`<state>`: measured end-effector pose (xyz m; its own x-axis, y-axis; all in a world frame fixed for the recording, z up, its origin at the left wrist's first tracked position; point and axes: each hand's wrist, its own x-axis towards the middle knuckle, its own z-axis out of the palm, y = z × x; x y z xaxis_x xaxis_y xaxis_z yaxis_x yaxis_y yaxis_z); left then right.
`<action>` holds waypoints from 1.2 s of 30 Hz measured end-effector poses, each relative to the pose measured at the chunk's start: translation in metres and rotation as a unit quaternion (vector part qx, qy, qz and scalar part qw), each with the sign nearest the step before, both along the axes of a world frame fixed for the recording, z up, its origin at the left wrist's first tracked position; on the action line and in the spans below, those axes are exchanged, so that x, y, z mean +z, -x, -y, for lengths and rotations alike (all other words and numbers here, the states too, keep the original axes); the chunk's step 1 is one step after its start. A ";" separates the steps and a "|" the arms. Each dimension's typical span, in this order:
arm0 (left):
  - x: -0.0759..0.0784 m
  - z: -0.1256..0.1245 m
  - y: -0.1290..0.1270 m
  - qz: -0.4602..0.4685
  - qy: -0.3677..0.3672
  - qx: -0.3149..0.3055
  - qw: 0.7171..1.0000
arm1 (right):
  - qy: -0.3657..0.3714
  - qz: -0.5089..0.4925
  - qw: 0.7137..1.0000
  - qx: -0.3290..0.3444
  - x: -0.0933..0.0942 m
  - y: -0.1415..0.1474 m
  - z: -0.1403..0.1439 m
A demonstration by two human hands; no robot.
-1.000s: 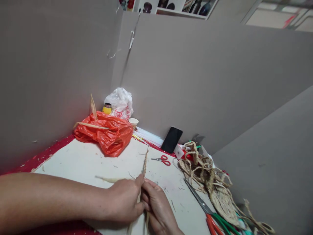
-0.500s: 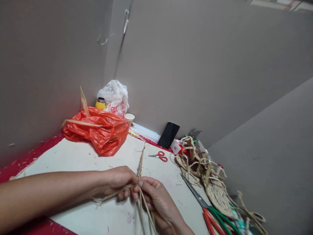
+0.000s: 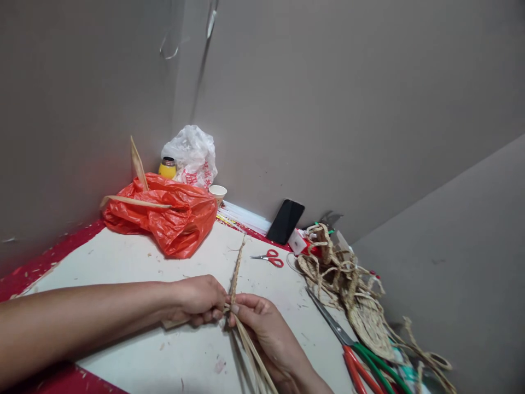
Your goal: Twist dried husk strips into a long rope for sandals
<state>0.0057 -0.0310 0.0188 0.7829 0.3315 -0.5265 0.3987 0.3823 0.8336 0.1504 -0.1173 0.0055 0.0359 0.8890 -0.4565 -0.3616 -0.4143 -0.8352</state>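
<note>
Both hands meet low in the middle of the view over a white board. My left hand pinches a flat straw strand that runs out to the left under its fingers. My right hand grips the base of a twisted straw braid, whose finished end lies on the board pointing away from me. Loose straw strands trail from the grip toward me along my right wrist.
An orange plastic bag with straw sticking out lies at the back left, with a white bag, a yellow jar and a paper cup behind. Small red scissors, a black phone, woven straw pieces and large scissors lie right. Grey partition walls enclose the corner.
The camera has tipped downward. My hands have gone from clasped together around the braid to slightly apart, and the left hand has drawn a strand out to the left.
</note>
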 end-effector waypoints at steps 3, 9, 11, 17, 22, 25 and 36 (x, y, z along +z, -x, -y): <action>-0.001 0.003 0.001 -0.025 -0.131 0.021 0.991 | 0.003 0.010 1.000 -0.005 -0.002 0.000 0.000; 0.005 -0.005 -0.001 -0.055 -0.227 -0.015 0.972 | -0.008 -0.001 1.000 0.012 0.001 0.002 -0.001; 0.004 -0.008 -0.001 -0.047 -0.218 -0.020 0.975 | -0.013 -0.012 1.000 0.013 0.000 0.002 0.000; -0.002 -0.007 -0.002 -0.035 -0.063 -0.027 0.997 | -0.033 0.001 0.999 -0.004 -0.004 0.000 0.002; 0.005 -0.007 -0.005 -0.029 0.049 -0.034 0.998 | -0.052 0.063 0.997 0.005 -0.005 -0.001 0.002; 0.006 -0.006 -0.004 -0.026 0.065 -0.036 0.997 | -0.065 0.124 0.990 0.014 -0.004 -0.003 0.003; 0.000 -0.004 -0.001 -0.004 0.051 -0.058 0.997 | -0.060 0.172 0.982 0.046 0.001 -0.009 0.006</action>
